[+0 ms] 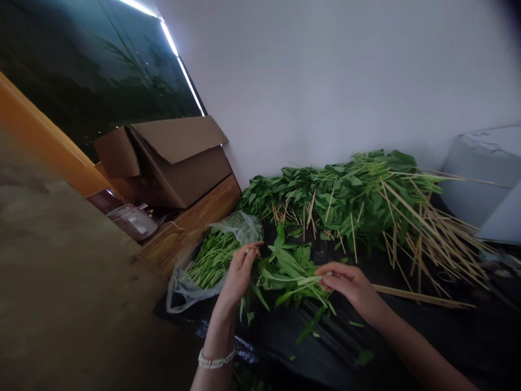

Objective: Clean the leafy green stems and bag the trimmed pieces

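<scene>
My right hand (345,285) pinches the pale stem end of a long-leafed green stem (303,281), whose leaves point left. My left hand (241,269), with a white beaded bracelet (216,358) at its wrist, is closed at the fingertips on a small bit of green stem, mostly hidden by the fingers. Between the hands lies a loose heap of leafy greens (285,266) on black plastic sheeting (285,336). Just left of my left hand, a clear plastic bag (179,293) holds many cut green stems (214,260).
Along the white wall (325,81) lies a large pile of leafy greens (345,190), with dry straw-coloured stalks (431,233) spilling right. An open cardboard box (183,168) stands on a wooden board (195,228) at left. A whitish container (488,168) is at far right.
</scene>
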Available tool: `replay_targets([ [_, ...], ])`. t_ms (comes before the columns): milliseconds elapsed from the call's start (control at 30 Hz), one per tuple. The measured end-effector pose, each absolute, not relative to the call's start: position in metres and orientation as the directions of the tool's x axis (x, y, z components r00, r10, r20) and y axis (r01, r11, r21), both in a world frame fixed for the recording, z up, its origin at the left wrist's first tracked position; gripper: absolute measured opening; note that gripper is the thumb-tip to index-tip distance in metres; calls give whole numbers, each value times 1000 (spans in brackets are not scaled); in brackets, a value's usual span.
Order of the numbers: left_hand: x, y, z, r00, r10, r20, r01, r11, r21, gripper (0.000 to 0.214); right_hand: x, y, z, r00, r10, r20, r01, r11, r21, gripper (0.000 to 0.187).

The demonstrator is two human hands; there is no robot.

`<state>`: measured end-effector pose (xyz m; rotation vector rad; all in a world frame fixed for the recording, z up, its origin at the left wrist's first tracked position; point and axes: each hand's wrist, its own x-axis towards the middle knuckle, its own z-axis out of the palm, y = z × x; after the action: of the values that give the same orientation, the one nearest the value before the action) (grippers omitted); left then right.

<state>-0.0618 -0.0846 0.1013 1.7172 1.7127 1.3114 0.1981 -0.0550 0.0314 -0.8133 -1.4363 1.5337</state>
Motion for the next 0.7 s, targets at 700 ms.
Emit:
replay_targets([
  [700, -5, -100, 91, 428, 895, 126, 747, -429, 507, 15, 191, -61, 27, -489, 859, 150, 14, 180, -984, 11],
])
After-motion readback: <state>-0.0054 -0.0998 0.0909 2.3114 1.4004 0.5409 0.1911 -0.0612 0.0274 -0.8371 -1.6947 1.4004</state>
